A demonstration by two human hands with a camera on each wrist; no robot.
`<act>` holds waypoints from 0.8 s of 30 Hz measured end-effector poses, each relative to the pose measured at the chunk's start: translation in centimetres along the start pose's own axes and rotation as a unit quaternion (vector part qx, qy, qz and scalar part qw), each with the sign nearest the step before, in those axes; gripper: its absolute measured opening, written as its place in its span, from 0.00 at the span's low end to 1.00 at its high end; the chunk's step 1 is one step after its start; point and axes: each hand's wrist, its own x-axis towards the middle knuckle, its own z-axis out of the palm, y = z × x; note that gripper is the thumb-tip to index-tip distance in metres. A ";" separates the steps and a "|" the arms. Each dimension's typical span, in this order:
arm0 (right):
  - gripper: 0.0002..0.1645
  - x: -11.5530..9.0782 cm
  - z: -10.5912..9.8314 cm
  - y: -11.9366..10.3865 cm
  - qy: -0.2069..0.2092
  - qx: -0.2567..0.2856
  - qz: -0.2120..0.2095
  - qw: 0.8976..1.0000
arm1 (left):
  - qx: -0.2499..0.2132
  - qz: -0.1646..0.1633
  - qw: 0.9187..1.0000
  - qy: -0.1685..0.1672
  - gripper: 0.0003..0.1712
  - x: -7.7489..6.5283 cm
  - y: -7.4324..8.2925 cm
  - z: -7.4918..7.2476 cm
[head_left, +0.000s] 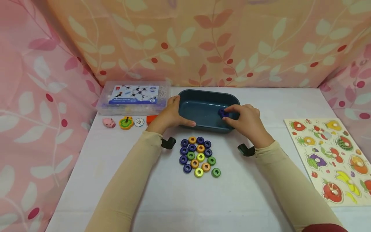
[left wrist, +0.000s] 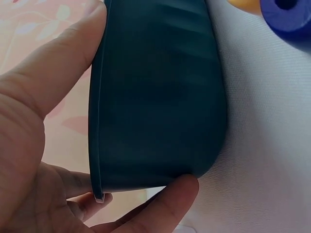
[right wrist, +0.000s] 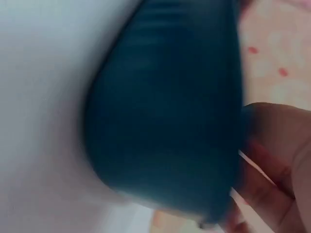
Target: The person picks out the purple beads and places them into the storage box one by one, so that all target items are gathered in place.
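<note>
While the left hand (head_left: pixel 169 116) grasped the left end of a dark teal, oblong, smooth-walled tray (head_left: pixel 200 111), I observed remotely the right hand (head_left: pixel 248 120) pinching a dark blue, holed ring (head_left: pixel 222 112) over its right part; whether ring met floor, I could not tell. Blue, orange, yellow and green round rings (head_left: pixel 198 149) lay in front, on white cloth (head_left: pixel 232 199).
</note>
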 end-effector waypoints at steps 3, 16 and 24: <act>0.22 1.4 1.2 0.5 0.000 -0.018 -0.003 1.000 | -0.002 0.001 1.000 -0.002 0.80 0.0 -0.1 0.1; 0.24 1.9 1.8 0.1 -0.013 -0.034 -0.002 0.999 | -0.001 0.001 1.000 -0.003 0.80 -0.2 0.0 0.1; 0.23 -1.4 0.3 -1.0 0.030 0.025 -0.028 0.999 | -0.005 0.000 1.000 0.004 0.80 -0.2 0.1 0.1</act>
